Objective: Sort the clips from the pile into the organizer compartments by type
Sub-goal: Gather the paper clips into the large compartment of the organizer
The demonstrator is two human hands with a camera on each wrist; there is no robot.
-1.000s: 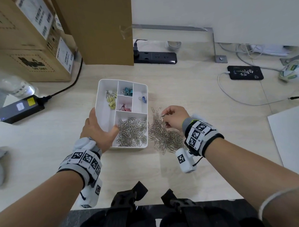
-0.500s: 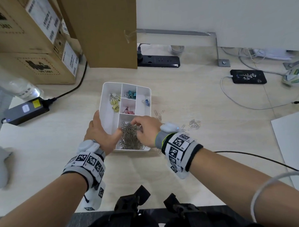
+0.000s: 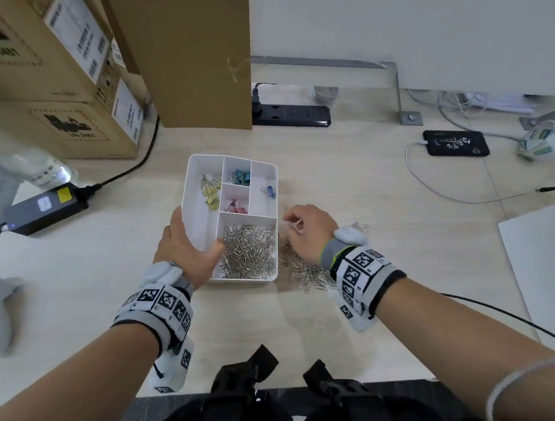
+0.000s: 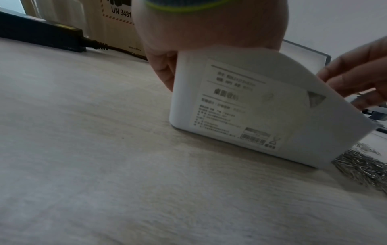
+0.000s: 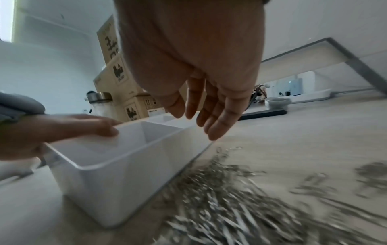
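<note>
A white organizer [image 3: 186, 189] stands mid-table. Its near compartment holds silver paper clips [image 3: 249, 253]. The far compartments hold yellow clips [image 3: 211, 191], teal clips [image 3: 238, 177], a blue clip [image 3: 269, 190] and red clips [image 3: 236, 205]. My left hand [image 3: 188, 246] grips the organizer's near left corner, thumb inside the rim and fingers on the outer wall [image 4: 240, 106]. The pile of silver paper clips [image 3: 307, 272] lies right of the organizer. Above that pile hovers my right hand [image 3: 305, 231]; in the right wrist view its fingers [image 5: 217, 122] hang loosely extended and hold nothing.
Cardboard boxes [image 3: 57, 76] stand at the back left. A black power strip [image 3: 292, 115] lies behind the organizer and a black adapter [image 3: 44, 206] to its left. At the right are a black device [image 3: 454, 142] with a cable and a white sheet [image 3: 545, 262]. A few stray clips [image 3: 359, 227] lie beside my right wrist.
My right hand went from the pile to the paper clip compartment and is now back over the pile. The left hand has kept its hold on the organizer.
</note>
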